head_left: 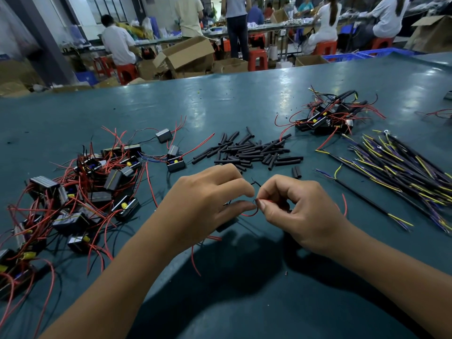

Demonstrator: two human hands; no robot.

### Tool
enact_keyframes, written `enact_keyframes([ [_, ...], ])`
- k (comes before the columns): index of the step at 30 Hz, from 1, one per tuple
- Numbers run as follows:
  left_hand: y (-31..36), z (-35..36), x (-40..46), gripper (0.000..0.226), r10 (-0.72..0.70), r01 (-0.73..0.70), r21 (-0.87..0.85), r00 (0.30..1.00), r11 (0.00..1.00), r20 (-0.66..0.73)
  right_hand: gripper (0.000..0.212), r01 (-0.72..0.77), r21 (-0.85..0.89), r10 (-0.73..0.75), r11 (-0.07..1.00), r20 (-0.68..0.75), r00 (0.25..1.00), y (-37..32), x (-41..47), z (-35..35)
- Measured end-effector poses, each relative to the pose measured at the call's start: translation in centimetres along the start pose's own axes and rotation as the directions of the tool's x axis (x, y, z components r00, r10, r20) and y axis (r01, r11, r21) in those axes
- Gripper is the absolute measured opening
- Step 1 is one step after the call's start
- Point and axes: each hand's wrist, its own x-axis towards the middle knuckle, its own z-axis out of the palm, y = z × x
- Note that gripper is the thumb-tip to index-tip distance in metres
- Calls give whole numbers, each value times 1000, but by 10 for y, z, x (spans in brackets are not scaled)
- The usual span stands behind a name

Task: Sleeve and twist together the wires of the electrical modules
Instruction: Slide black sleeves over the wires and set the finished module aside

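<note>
Two hands meet low over the green table [244, 99], and the twisting step looks to be the one in hand. The left hand [203, 204] has its fingers curled, thumb and forefinger nipping at a thin red wire [249, 214] that loops between the hands; the right hand [298, 211] pinches the same wire's end against its thumb, with a black wire tip [254, 182] poking up just above. A dark module [227, 223] sits under the left palm, mostly hidden. Whether a sleeve is already on, I cannot tell. Spare black sleeves [249, 150] lie heaped just beyond the hands. To the left sprawls the pile of modules [83, 192] with tangled red leads; far right a finished-looking bunch [327, 116], and nearer, black cables [396, 167] with yellow ends. Next, I'd judge, the two bare ends want lining up side by side, then rolling tight between the fingertips without letting the loop spring free.
</note>
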Motion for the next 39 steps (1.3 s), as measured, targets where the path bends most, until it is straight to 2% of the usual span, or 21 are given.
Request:
enact_keyframes([
  [5, 1, 0, 1, 16, -2, 3, -9, 999, 1000, 35, 8, 0, -4, 0, 1000, 2, 1000, -1, 0, 0],
  [9, 4, 2, 3, 13, -87, 96, -178, 995, 979, 56, 7, 6, -10, -6, 1000, -5, 1000, -1, 0, 0],
  [11, 6, 3, 2, 12, -200, 221, -305, 975, 926, 98, 8, 10, -9, -10, 1000, -6, 1000, -1, 0, 0],
  [13, 7, 5, 1, 15, -339, 393, -463, 919, 794, 199, 8, 13, -8, -13, 1000, -8, 1000, -2, 0, 0],
  [14, 9, 7, 1, 18, -412, 478, -543, 877, 691, 248, 8, 15, -7, -15, 1000, -10, 1000, -1, 0, 0],
  [17, 15, 12, 5, 22, -581, 651, -705, 700, 279, 416, 7, 16, 6, -16, 1000, -8, 1000, -1, 0, 1],
  [19, 19, 16, 6, 22, -589, 693, -719, 601, 47, 540, 7, 16, 7, -16, 1000, -2, 1000, -1, 0, 1],
  [21, 20, 18, 7, 24, -563, 684, -723, 562, -96, 606, 7, 12, 15, -12, 1000, -6, 1000, 0, 0, 1],
  [22, 19, 18, 7, 25, -568, 668, -739, 575, -90, 589, 7, 9, 22, -8, 1000, -16, 1000, 0, 1, 1],
  [23, 17, 19, 7, 25, -589, 647, -762, 622, 15, 516, 7, 4, 30, -3, 1000, -28, 1000, 1, 1, 0],
  [24, 13, 19, 5, 24, -597, 612, -757, 703, 229, 387, 6, -1, 35, 2, 999, -38, 999, 1, 2, 0],
  [25, 9, 18, 3, 19, -556, 542, -677, 799, 499, 230, 6, -5, 38, 7, 999, -45, 999, 1, 2, -1],
  [26, 5, 16, 2, 12, -451, 429, -541, 887, 723, 101, 7, -7, 38, 9, 999, -51, 999, 2, 2, -1],
  [27, 1, 14, 1, 8, -324, 307, -418, 945, 855, 32, 7, -8, 40, 10, 999, -53, 999, 2, 2, -1],
  [28, -1, 13, 0, 9, -226, 215, -333, 974, 918, 6, 8, -8, 45, 11, 999, -52, 999, 2, 2, -1],
  [30, -4, 13, -1, 11, -142, 135, -264, 990, 955, -9, 9, -9, 55, 11, 998, -48, 999, 2, 2, -1],
  [34, -6, 14, 1, 10, -67, 52, -152, 993, 987, -99, 7, -13, 52, 15, 999, -48, 999, 2, 2, -2],
  [39, -6, 13, 0, 12, 2, -9, -70, 995, 997, -101, 7, -18, 64, 21, 998, -42, 999, 1, 1, -2],
])
